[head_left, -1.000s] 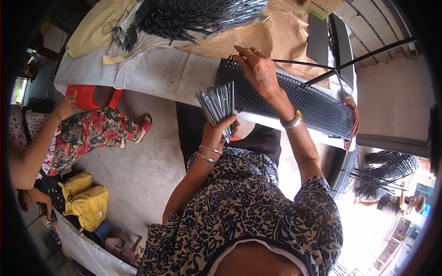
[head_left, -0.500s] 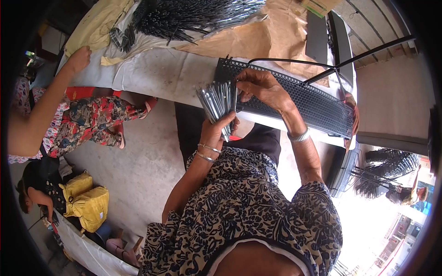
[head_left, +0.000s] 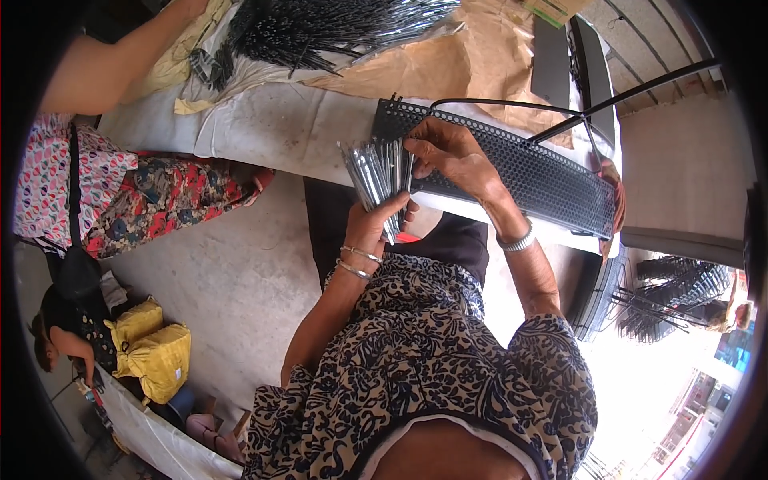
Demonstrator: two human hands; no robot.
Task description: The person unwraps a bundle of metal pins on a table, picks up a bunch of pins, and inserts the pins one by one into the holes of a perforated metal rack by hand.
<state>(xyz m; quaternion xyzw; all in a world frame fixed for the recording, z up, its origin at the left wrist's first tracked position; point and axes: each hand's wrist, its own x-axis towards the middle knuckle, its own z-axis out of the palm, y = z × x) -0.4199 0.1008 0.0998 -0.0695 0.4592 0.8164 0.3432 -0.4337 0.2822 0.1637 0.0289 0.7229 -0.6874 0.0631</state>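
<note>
White sheeting and brown paper (head_left: 432,68) are spread over the counter (head_left: 268,128), presumably to shield its top from the metal pieces. Landmark chosen: the perforated black panel (head_left: 520,172), laid lengthwise along the counter's near edge, probably so that it is within easy reach.

Bundle of slim metal rods (head_left: 368,178) is held just beside the panel's left end, on the near side. It is gripped near its lower ends by the left hand (head_left: 374,222), fingers wrapped around and thumb laid across; the upper ends are thereby fanned out, likely making single pieces easier to pick. By the right hand (head_left: 450,158), raised over the panel's left part, a single rod (head_left: 409,170) at the bundle's right margin appears to be pinched between thumb and forefinger; exact fingertip contact cannot be told.

Large heap of dark rods (head_left: 316,36) is placed beyond and left of the panel, partly on the paper. Farther left of the panel, yellow cloth (head_left: 172,60) is overlapped by a co-worker's arm (head_left: 100,72).

Labels: printing on the carton (head_left: 552,11) beyond the panel cannot be read at this size. On the yellow sack (head_left: 164,360), well left of the panel and lower down, a small pale patch is noted, likewise unreadable.
</note>
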